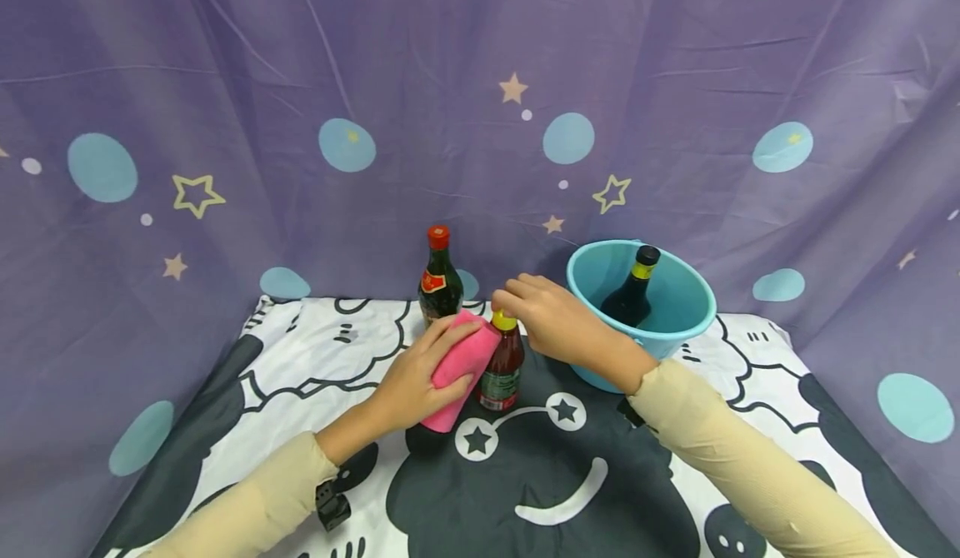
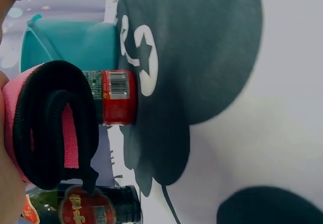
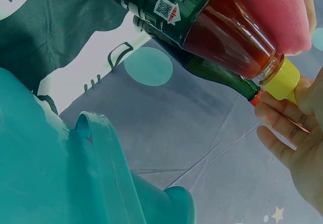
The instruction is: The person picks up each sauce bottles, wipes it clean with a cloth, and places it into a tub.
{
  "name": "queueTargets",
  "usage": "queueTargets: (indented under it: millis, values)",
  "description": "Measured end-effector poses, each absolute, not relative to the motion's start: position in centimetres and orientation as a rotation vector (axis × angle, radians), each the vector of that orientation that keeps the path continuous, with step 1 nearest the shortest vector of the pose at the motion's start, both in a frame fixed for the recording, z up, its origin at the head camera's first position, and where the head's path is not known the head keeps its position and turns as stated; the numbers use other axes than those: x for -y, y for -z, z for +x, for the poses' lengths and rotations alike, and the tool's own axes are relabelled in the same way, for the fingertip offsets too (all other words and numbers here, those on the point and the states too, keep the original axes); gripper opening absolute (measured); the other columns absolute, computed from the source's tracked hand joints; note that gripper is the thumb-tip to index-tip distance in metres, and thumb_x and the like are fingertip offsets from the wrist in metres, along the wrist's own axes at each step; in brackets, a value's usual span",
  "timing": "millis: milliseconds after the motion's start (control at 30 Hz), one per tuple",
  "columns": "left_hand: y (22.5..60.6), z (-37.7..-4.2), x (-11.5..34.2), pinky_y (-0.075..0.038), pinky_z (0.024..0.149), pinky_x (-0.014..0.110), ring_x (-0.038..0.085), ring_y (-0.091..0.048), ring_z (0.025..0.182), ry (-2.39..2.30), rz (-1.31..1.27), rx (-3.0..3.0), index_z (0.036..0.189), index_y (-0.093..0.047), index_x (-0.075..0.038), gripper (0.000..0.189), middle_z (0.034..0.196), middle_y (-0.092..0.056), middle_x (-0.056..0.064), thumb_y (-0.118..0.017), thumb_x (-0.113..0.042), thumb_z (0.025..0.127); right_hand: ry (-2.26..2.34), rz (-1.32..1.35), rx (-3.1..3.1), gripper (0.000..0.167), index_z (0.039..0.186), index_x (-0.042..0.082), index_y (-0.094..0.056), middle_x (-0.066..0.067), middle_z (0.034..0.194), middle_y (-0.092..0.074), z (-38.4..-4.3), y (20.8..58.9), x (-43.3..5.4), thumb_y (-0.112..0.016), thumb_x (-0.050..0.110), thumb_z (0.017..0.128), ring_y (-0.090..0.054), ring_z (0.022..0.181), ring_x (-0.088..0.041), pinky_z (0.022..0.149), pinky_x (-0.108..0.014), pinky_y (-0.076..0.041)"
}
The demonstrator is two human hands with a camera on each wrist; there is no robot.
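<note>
My left hand (image 1: 420, 381) grips a folded pink cloth (image 1: 459, 368) with black edging, close beside a red sauce bottle (image 1: 501, 373). The bottle is upright, with a green label and a yellow cap (image 3: 282, 81). My right hand (image 1: 558, 321) pinches that cap between thumb and fingers. In the left wrist view, the cloth (image 2: 55, 125) appears as a rolled layer and covers part of the bottle. A dark green bottle (image 1: 441, 287) with a red cap stands just behind the left hand, its lower part hidden in the head view.
A turquoise bucket (image 1: 675, 341) stands to the right, near the right forearm. Inside it leans a dark bottle (image 1: 630, 301) with a black cap. A black-and-white cartoon cloth (image 1: 622, 475) covers the table. Behind hangs a purple patterned curtain (image 1: 450, 58).
</note>
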State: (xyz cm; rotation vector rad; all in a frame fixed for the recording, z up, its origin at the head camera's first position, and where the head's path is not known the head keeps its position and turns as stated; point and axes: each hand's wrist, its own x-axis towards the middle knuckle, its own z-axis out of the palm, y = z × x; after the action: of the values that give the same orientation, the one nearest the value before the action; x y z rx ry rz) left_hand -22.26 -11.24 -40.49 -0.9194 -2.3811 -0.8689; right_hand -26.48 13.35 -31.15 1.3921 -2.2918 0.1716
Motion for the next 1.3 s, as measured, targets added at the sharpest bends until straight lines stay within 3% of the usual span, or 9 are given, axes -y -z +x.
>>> queueTargets:
  millis: [600, 867, 1100, 1300]
  values:
    - [42.4, -22.4, 13.8, -0.058, 0.086, 0.044, 0.025, -0.061, 0.121, 0.511, -1.132, 2.533, 0.149, -0.050, -0.030, 0.066, 0.148, -0.052, 0.007, -0.075, -0.030, 0.088, -0.184, 1.369, 2.297, 0.039, 0.105, 0.009, -0.065, -0.004, 0.096, -0.065, -26.6, 30.8, -13.5, -0.068, -0.018, 0.077, -0.061, 0.089, -0.021, 0.084, -0.035, -0.054]
    - [43.3, -22.6, 14.0, -0.056, 0.087, 0.042, 0.022, -0.061, 0.116, 0.417, -1.245, 2.619, 0.151, -0.046, -0.034, 0.066, 0.151, -0.049, 0.001, -0.071, -0.030, 0.090, -0.163, 1.367, 2.297, 0.039, 0.107, 0.009, -0.065, -0.004, 0.098, -0.066, -26.5, 30.9, -13.3, -0.069, -0.017, 0.079, -0.061, 0.091, -0.021, 0.085, -0.035, -0.053]
    - [43.2, -22.4, 14.5, -0.056, 0.086, 0.043, 0.021, -0.061, 0.114, 0.375, -1.246, 2.652, 0.150, -0.049, -0.033, 0.067, 0.148, -0.052, 0.002, -0.073, -0.030, 0.088, -0.162, 1.353, 2.319, 0.040, 0.107, 0.009, -0.066, -0.004, 0.099, -0.066, -26.3, 31.0, -13.3, -0.071, -0.016, 0.078, -0.061, 0.091, -0.021, 0.085, -0.035, -0.053]
    - [41.6, -22.4, 15.0, -0.058, 0.085, 0.045, 0.025, -0.062, 0.120, 0.500, -1.085, 2.587, 0.149, -0.051, -0.031, 0.066, 0.147, -0.054, 0.005, -0.075, -0.029, 0.088, -0.174, 1.365, 2.320, 0.039, 0.109, 0.009, -0.066, -0.004, 0.098, -0.066, -26.1, 31.1, -13.2, -0.071, -0.015, 0.078, -0.062, 0.091, -0.021, 0.085, -0.034, -0.054]
